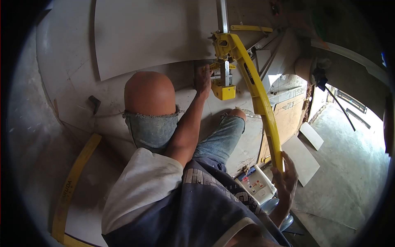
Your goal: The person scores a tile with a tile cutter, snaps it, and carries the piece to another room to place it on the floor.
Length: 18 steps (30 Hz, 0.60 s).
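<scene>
I crouch over a yellow manual tile cutter. My left hand [203, 78] reaches forward between my knees and rests beside the cutter's yellow head [223, 89], fingers touching the tile piece under it. My right hand [285, 177] grips the lower end of the long curved yellow lever handle [258, 94], which arcs up to the head on its metal rail [222, 16].
A large grey tile [148, 37] lies ahead on the floor. A yellow level [70, 189] lies at the left. A white extension socket box [257, 185] sits near my right knee. Cut tile pieces [304, 158] lie on the concrete at right, by a doorway.
</scene>
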Each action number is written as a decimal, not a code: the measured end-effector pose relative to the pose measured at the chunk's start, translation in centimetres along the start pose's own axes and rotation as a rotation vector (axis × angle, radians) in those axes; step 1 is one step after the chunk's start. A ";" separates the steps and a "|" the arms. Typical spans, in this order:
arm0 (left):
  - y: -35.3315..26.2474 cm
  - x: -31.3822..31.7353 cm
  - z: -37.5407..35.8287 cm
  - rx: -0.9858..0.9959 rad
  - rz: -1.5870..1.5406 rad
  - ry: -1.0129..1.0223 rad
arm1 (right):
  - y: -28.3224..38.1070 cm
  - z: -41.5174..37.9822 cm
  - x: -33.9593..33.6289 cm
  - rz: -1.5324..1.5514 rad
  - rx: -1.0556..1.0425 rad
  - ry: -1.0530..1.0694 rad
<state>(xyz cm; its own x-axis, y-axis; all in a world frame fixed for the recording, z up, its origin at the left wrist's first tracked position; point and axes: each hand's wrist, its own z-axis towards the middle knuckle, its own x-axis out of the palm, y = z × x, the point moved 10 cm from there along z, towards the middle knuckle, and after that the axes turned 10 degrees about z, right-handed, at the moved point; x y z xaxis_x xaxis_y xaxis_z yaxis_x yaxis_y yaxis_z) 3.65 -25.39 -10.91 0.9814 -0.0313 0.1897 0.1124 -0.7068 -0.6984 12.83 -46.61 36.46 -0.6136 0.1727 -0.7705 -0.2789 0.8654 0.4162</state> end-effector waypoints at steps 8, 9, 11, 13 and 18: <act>-2.2 -0.9 -1.0 0.104 0.328 -0.090 | -1.4 -0.8 0.6 -0.115 -0.028 -0.011; -2.4 -1.3 -1.0 0.154 0.413 -0.129 | -1.3 -0.8 0.6 -0.111 -0.031 -0.014; -2.2 -1.4 -0.9 0.206 0.412 -0.160 | -1.0 -1.0 0.8 -0.103 -0.028 -0.028; -2.4 -1.1 -0.7 0.236 0.415 -0.170 | -1.0 -1.2 1.0 -0.110 -0.015 -0.043; -2.4 -1.7 -1.0 0.169 0.546 -0.162 | -2.6 -1.5 0.7 -0.133 -0.014 -0.024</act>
<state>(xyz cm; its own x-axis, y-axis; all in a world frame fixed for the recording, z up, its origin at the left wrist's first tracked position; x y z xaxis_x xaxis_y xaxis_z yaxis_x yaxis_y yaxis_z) 1.52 -24.40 -8.86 0.9138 -0.2413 -0.3268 -0.4056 -0.4960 -0.7678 12.03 -49.43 35.54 -0.5527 0.0686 -0.8305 -0.3668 0.8748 0.3164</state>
